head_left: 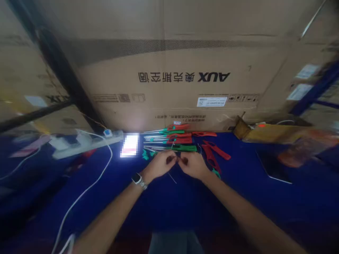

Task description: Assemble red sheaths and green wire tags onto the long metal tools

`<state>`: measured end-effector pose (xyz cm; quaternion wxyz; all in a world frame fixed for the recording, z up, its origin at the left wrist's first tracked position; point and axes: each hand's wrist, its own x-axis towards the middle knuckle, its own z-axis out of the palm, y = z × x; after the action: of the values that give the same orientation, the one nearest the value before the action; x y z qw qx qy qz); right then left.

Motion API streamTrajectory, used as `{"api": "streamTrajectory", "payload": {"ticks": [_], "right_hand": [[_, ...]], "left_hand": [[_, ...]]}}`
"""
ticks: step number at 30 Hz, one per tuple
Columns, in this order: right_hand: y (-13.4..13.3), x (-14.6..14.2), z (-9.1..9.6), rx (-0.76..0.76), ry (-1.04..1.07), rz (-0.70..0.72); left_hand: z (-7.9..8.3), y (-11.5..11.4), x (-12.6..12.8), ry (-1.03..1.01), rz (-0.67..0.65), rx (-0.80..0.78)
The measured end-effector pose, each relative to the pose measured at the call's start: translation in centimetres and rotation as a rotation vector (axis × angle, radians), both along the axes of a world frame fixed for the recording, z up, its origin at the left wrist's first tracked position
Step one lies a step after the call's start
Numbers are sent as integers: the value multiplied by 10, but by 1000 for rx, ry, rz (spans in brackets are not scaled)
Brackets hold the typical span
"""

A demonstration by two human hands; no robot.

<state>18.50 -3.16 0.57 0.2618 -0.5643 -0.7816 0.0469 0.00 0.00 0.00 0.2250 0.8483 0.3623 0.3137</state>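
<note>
My left hand [161,164], with a watch [137,178] on its wrist, has thumb and forefinger pinched together. Opposite it, nearly fingertip to fingertip, my right hand [194,165] is pinched too. Whatever lies between the fingers is too small to make out. A thin wire-like strand [172,178] shows below my left fingers. Just beyond the hands lie several long lighters with metal tubes, among them a green lighter [186,147] and a red lighter [180,137]. Red handle shells [212,158] rest right of my right hand, and small green pieces [145,154] left of my left hand.
A lit screen [129,144] stands left of the lighters. Further left, a power strip [87,145] has a white cable [91,187] trailing toward me. A dark flat device [274,167] and a cardboard tray [275,133] are at the right. A large carton [169,56] walls the back.
</note>
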Motion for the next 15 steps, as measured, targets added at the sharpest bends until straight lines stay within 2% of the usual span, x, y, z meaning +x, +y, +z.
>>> {"api": "streamTrajectory", "payload": {"ticks": [15], "right_hand": [[2, 0, 5, -40, 34, 2]], "left_hand": [[6, -2, -1, -6, 0, -1]]}}
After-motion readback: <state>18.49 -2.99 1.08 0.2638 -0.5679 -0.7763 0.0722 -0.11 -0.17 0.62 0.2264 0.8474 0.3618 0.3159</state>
